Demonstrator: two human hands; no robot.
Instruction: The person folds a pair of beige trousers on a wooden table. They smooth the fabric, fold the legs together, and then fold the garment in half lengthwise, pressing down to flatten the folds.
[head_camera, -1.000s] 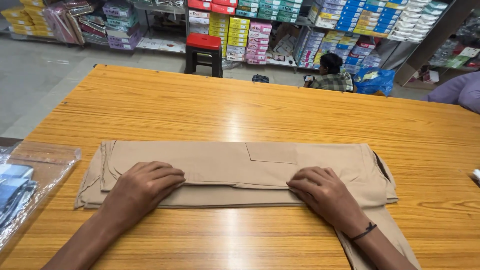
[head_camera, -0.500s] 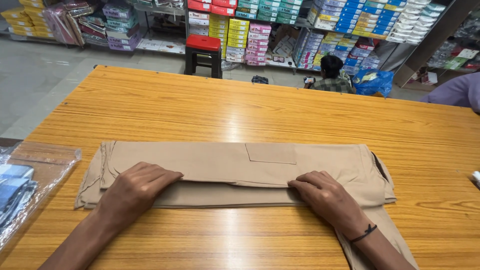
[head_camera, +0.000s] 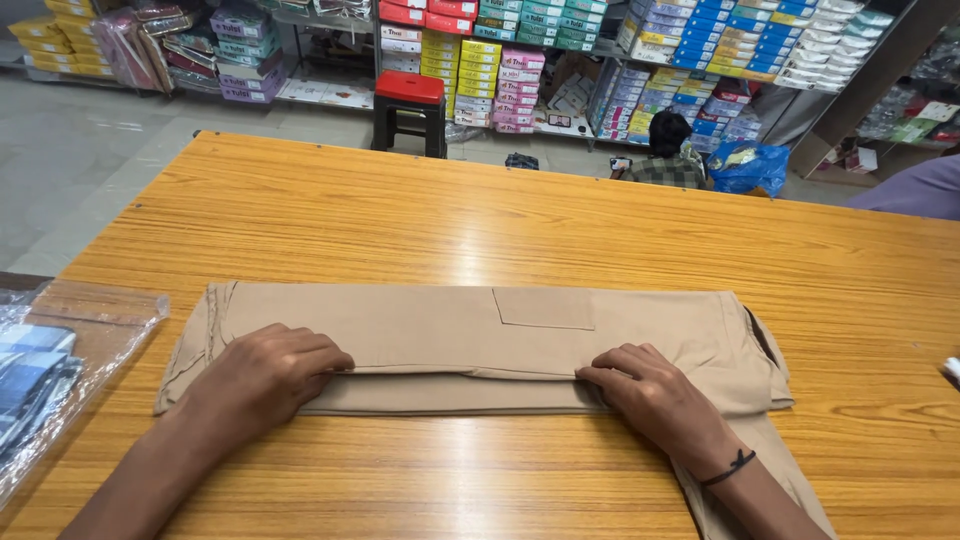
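Observation:
A pair of folded beige trousers (head_camera: 470, 335) lies flat across the near half of a wooden table (head_camera: 500, 220), a patch pocket showing on top. My left hand (head_camera: 265, 375) rests palm down on the left part of the folded edge, fingers curled over the fold. On the right part of the same edge my right hand (head_camera: 660, 400) presses down, a black band around its wrist. One trouser leg runs off toward the near right under my right forearm.
A clear plastic bag (head_camera: 70, 340) with a blue checked garment lies at the table's left edge. A red stool (head_camera: 408, 95) and shelves of coloured boxes (head_camera: 600, 45) stand beyond. A person (head_camera: 668, 150) sits on the floor by a blue bag.
Both hands have stayed on the fold. The trousers lie as before; only the view has shifted slightly.

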